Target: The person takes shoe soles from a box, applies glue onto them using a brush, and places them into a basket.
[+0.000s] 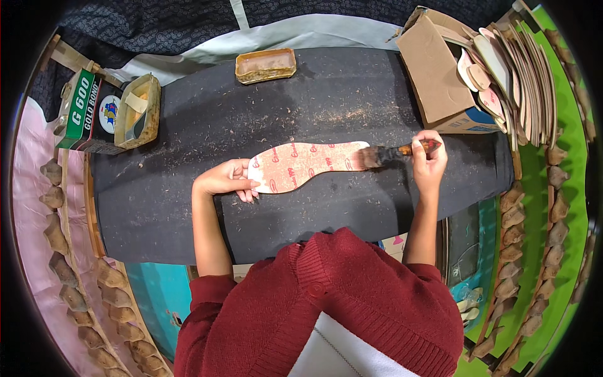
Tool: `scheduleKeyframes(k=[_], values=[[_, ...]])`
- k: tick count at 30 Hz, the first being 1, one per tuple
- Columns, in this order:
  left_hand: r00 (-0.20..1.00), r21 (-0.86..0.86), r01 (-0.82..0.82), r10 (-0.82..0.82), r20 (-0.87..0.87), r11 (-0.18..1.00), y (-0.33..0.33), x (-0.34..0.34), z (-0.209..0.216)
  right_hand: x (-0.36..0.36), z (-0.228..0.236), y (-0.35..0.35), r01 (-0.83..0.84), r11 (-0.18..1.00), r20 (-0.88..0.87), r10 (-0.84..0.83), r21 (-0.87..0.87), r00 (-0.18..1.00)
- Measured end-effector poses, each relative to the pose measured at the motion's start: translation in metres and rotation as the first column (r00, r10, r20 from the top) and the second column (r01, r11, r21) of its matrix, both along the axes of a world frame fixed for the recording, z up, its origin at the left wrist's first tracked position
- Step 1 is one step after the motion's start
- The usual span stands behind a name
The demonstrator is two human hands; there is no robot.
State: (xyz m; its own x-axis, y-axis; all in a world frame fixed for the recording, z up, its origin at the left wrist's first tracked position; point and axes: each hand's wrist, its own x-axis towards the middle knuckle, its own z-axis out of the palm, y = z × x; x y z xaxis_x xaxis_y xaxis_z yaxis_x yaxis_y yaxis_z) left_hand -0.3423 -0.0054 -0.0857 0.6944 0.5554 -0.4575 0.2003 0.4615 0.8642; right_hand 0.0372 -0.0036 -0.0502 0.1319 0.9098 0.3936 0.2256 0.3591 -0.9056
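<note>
A pale shoe insole board (308, 164) with red printing lies across the middle of the dark table. My left hand (229, 179) pinches its left end, thumb on top and fingers beneath. In my right hand (429, 160) is a brush (402, 151), gripped by its reddish-brown handle. Its dark bristles touch the right end of the insole board. Patches near both ends of the board look paler than the middle.
A green and black can (91, 113) stands at the left, beside a crusted container (151, 119) with a flat tool in it. Another crusted tray (266, 65) sits at the back. At the right, a cardboard box (436, 72) adjoins stacked boards (524, 81). Shavings litter the table (207, 132).
</note>
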Motion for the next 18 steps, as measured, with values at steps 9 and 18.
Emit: scheduleKeyframes(k=[9, 18], values=[[1.0, 0.006, -0.005, 0.005, 0.003, 1.0, -0.001, -0.001, -0.001, 0.003, -0.012, 0.015, 0.022, 0.996, -0.058, -0.027, -0.086, 0.998], [1.0, -0.001, -0.001, 0.001, 0.0, 1.0, -0.001, -0.002, -0.002, -0.009, 0.006, 0.004, 0.212, 0.975, 0.221, -0.221, 0.065, 0.95]])
